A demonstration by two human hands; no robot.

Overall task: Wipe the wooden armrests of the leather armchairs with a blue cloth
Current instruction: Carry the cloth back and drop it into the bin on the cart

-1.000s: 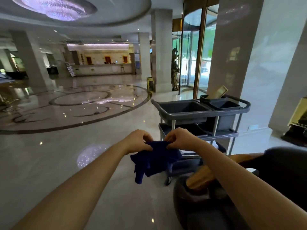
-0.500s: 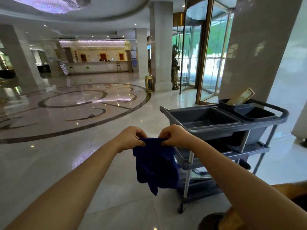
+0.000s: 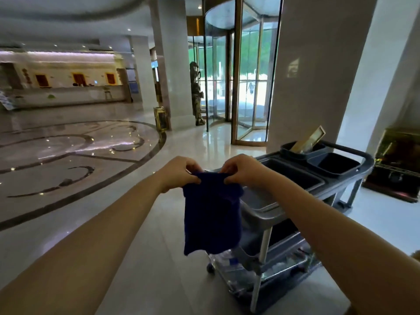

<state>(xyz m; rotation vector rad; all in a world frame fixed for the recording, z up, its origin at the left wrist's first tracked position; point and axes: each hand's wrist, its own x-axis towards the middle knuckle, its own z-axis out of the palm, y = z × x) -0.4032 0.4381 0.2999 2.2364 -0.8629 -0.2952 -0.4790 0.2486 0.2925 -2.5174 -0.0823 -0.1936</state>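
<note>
Both hands are raised in front of the person, each clenched on the top edge of a dark blue cloth [image 3: 212, 214]. The left hand [image 3: 179, 172] pinches the cloth's upper left corner with curled fingers and thumb; the right hand [image 3: 242, 170] pinches the upper right corner the same way. The two hands sit near each other, with a short stretch of cloth bunched between them. The cloth hangs straight down from this grip, loosely folded, its lower edge free in the air above the glossy pale marble floor [image 3: 68, 223].

Just behind the cloth and to its right stands a grey plastic service cart [image 3: 336, 185] with tub shelves and metal legs on wheels. Farther back are a glass revolving door [image 3: 238, 87] and a large white column [image 3: 318, 71].
</note>
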